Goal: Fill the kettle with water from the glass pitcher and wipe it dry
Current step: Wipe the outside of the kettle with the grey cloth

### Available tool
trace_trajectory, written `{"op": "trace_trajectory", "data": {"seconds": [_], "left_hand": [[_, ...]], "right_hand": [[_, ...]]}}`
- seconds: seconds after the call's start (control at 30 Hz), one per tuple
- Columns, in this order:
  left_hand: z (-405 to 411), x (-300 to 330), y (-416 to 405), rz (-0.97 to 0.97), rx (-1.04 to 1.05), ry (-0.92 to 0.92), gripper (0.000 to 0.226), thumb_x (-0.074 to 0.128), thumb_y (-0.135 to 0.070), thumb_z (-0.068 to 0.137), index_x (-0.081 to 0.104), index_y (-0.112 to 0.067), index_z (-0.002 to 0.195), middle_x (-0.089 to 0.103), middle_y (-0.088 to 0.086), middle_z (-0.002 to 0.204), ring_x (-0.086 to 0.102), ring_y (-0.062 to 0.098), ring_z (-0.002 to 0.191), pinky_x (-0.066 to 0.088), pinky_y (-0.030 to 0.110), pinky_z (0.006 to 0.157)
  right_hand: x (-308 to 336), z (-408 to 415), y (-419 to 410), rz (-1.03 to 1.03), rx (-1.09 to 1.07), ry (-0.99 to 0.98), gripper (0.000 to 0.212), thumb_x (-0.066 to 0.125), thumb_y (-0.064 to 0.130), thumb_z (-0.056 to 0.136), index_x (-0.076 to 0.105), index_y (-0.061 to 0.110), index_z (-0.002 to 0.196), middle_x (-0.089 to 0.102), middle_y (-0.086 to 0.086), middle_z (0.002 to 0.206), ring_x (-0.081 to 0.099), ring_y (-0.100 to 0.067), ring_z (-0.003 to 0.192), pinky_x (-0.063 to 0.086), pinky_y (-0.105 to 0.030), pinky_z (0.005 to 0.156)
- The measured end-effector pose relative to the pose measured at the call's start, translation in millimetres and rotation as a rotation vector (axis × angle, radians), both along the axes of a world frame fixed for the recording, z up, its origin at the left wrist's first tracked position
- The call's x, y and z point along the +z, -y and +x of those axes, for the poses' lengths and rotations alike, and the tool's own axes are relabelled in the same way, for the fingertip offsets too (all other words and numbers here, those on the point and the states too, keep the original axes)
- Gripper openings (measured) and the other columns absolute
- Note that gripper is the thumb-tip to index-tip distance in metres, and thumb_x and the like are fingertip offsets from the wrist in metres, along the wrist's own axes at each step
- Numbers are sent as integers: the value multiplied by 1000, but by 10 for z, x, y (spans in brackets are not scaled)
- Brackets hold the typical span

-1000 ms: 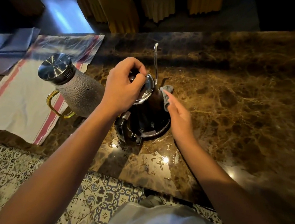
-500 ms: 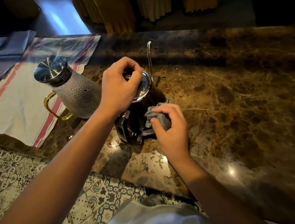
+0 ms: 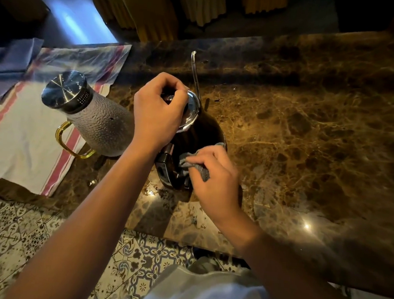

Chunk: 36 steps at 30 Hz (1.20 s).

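Note:
A dark kettle [image 3: 202,135] with a thin gooseneck spout and a shiny lid [image 3: 191,112] stands on the brown marble counter [image 3: 311,140]. My left hand [image 3: 157,115] sits on top of it, fingers closed on the lid knob. My right hand [image 3: 214,182] presses a small grey cloth [image 3: 193,164] against the kettle's near side, close to its black handle [image 3: 164,172]. The textured glass pitcher [image 3: 100,124], with a steel lid and a gold handle, stands just left of the kettle.
A white towel with red stripes [image 3: 17,148] lies under the pitcher at the left. Folded blue cloths [image 3: 5,63] lie at the far left. Small water drops [image 3: 152,189] shine on the counter by the kettle's base. The counter's near edge drops to a patterned tile floor [image 3: 28,242].
My right hand has carried the cloth from the kettle's right side round to its near side by the handle. My left hand has stayed on the lid.

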<state>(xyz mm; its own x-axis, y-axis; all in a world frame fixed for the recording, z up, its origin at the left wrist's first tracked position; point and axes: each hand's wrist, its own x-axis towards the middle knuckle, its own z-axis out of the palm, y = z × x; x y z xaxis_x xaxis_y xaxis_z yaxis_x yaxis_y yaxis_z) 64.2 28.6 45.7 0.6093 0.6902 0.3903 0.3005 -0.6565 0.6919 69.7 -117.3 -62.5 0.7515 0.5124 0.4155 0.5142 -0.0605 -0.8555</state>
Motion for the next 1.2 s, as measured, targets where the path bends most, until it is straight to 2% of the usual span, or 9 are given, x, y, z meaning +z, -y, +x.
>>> {"op": "trace_trajectory", "data": {"seconds": [0.07,0.13,0.23,0.4,0.53,0.7,0.9,1.07,1.2], "left_hand": [[8,-10,-9,1,14,2,13,62,-22,95,72,-14,95,75,-5,94,69,9,92,54,28,84],[20,-18,-11,0,23,-1,15,62,-24,95,72,-14,95,75,-4,95,68,10,92,54,29,84],[39,-25,-16,4,47,0,16,61,-26,95,73,-15,96,73,-6,94,67,9,92,53,27,83],[52,-35,-24,3,61,1,15,62,-28,96,72,-17,95,73,-7,92,66,7,89,49,17,78],[55,-32,-14,3,66,13,16,62,-27,95,73,-15,94,71,-7,89,65,7,86,47,15,76],[55,-41,-15,9,73,22,17,62,-28,95,74,-15,94,70,-9,88,65,6,86,48,18,76],[43,-57,-39,12,46,10,17,62,-28,96,73,-16,96,69,-10,90,65,7,88,49,22,79],[44,-49,-60,8,40,-14,14,61,-29,96,70,-19,95,68,-8,91,64,10,91,49,27,80],[48,-47,-48,6,42,-3,13,61,-28,95,70,-19,94,67,-9,90,63,9,89,49,26,79]], "right_hand": [[-212,-18,80,-116,22,71,14,75,0,84,77,11,92,63,-2,97,62,-17,90,54,-30,73],[-332,-24,160,-267,18,60,16,75,4,81,76,17,91,61,3,95,60,-16,90,55,-37,68],[-294,75,187,-374,-34,10,19,75,8,79,74,26,86,62,8,93,61,-16,93,54,-33,72],[-240,400,239,-384,-136,-131,16,70,16,86,64,30,90,62,12,100,64,-15,87,58,-44,70],[-239,349,233,-343,-88,-142,14,69,15,85,61,26,85,60,10,97,63,-17,82,57,-48,67],[-220,-69,113,-304,-27,-102,12,74,12,84,66,21,84,63,7,92,61,-16,74,54,-41,61],[-173,27,120,-387,-26,-43,12,78,18,82,68,23,81,67,9,87,65,-16,76,49,-30,61],[-175,423,262,-482,-70,-147,13,75,24,87,65,27,79,64,14,87,62,-13,74,56,-41,66],[-107,609,264,-391,-137,-115,10,77,21,83,69,24,79,66,12,85,64,-14,72,56,-43,65]]}}
